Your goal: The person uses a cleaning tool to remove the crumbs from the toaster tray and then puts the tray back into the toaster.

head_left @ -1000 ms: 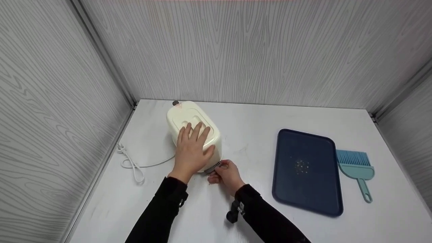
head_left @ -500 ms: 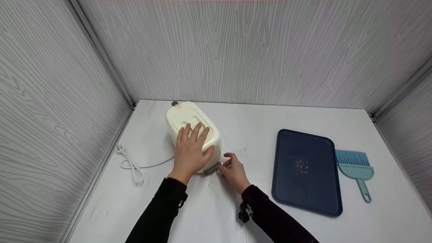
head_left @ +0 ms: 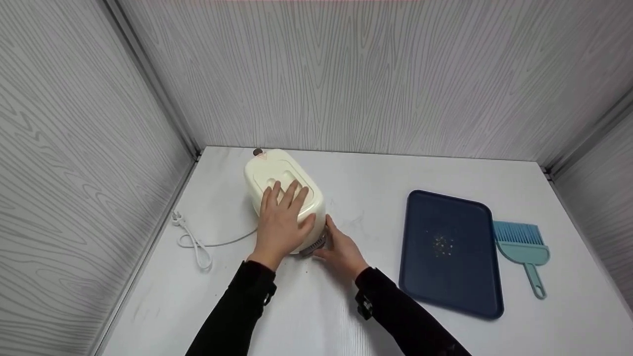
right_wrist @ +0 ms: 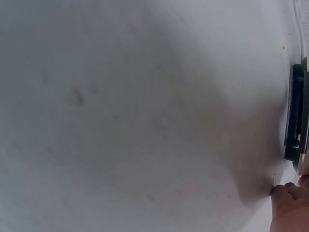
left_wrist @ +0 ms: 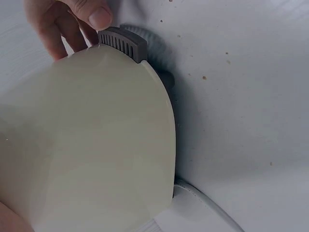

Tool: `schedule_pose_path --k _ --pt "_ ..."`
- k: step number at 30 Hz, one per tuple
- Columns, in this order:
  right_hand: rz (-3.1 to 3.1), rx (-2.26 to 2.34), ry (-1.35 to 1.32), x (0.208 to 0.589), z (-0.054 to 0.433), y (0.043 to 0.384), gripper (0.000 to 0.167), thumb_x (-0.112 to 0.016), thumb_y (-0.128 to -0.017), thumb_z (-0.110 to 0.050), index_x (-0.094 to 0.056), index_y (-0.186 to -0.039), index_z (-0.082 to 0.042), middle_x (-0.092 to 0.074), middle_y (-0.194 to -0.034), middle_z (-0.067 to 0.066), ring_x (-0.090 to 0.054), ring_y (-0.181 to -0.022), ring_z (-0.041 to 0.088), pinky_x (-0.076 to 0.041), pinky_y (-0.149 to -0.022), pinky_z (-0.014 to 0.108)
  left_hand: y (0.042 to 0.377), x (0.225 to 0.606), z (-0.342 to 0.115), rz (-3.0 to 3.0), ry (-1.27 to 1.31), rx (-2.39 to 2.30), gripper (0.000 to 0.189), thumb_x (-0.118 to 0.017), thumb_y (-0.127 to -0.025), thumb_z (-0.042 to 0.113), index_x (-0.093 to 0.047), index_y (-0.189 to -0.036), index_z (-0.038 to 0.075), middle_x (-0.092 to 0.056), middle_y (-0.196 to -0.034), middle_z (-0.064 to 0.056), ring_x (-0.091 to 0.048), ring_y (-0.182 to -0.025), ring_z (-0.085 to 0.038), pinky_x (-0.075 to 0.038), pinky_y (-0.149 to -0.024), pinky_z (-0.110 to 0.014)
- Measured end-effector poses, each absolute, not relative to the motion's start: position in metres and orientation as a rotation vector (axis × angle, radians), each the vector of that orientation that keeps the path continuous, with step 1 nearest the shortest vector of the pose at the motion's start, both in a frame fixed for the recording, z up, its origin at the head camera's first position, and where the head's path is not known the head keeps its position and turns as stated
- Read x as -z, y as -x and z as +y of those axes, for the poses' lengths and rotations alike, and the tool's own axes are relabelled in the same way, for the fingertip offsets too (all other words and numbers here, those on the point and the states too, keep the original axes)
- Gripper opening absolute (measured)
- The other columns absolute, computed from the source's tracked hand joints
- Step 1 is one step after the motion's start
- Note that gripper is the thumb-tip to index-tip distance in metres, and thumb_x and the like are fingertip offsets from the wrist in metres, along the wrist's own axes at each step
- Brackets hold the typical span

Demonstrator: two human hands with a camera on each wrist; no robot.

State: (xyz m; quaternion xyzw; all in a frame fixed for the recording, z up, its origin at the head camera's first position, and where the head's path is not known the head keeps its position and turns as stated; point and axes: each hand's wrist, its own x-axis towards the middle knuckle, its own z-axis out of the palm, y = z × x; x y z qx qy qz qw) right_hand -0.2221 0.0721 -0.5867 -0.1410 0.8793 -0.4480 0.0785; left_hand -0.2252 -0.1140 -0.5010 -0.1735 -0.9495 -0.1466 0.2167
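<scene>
A cream toaster [head_left: 288,173] with a moulded top stands angled on the white table. My left hand [head_left: 280,225] rests on its top, fingers spread. At its near corner, a grey ridged crumb-tray handle [left_wrist: 123,43] sticks out from the base. My right hand [head_left: 343,252] is beside that corner, its index finger along the toaster's side. In the left wrist view, the right thumb [left_wrist: 100,18] touches the handle's end, and the other fingers reach down the far side. Only the edge of the base and some fingertips [right_wrist: 289,191] show in the right wrist view.
A navy tray [head_left: 450,287] with crumbs [head_left: 442,245] lies to the right, a teal brush-and-dustpan set [head_left: 524,251] beside it. The toaster's white cord and plug [head_left: 179,219] lie to the left. Small crumbs [left_wrist: 204,78] dot the table. Grey panels [head_left: 366,79] enclose the back and sides.
My right hand has gone from pinching at the crumb-tray handle to lying along the toaster's side, index finger straightened, thumb at the handle. My left hand and the toaster have stayed in place.
</scene>
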Motion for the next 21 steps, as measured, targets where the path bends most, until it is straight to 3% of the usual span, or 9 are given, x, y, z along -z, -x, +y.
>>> schedule_pose_path --k 4,10,16,21 --pt "2.610 1.352 0.394 0.5869 0.0685 0.2241 0.106 -0.086 -0.085 -0.019 -0.016 -0.163 0.001 -0.030 -0.165 0.017 -0.033 -0.151 0.032 -0.026 -0.125 0.045 0.2259 0.5015 -0.1145 -2.614 0.481 0.423 0.058 -0.059 -0.098 0.042 -0.056 -0.148 0.012 -0.049 -0.156 -0.013 -0.035 -0.147 -0.048 -0.020 -0.124 -0.059" --pt "2.665 1.328 0.406 0.5879 0.0641 0.2248 0.105 -0.086 -0.084 -0.019 -0.020 -0.163 0.002 -0.041 -0.160 0.020 -0.043 -0.146 0.033 -0.034 -0.121 0.045 0.2263 0.5033 -0.1149 -2.594 0.483 0.412 0.058 -0.060 -0.097 0.043 -0.057 -0.147 0.012 -0.051 -0.155 -0.013 -0.037 -0.146 -0.048 -0.020 -0.124 -0.060" --pt "2.705 1.275 0.440 0.5912 0.0652 0.2235 0.113 -0.090 -0.080 -0.024 -0.018 -0.162 0.005 -0.040 -0.160 0.021 -0.045 -0.144 0.034 -0.035 -0.121 0.045 0.2263 0.5053 -0.1141 -2.566 0.489 0.416 0.058 -0.061 -0.097 0.043 -0.058 -0.146 0.012 -0.054 -0.152 -0.012 -0.038 -0.144 -0.049 -0.021 -0.123 -0.061" --pt "2.749 1.241 0.425 0.5933 0.0650 0.2225 0.110 -0.088 -0.080 -0.028 -0.022 -0.162 0.003 -0.045 -0.157 0.020 -0.049 -0.142 0.033 -0.038 -0.119 0.045 0.2262 0.5055 -0.1129 -2.539 0.499 0.428 0.057 -0.062 -0.096 0.042 -0.060 -0.144 0.011 -0.056 -0.150 -0.012 -0.039 -0.143 -0.051 -0.023 -0.122 -0.062"
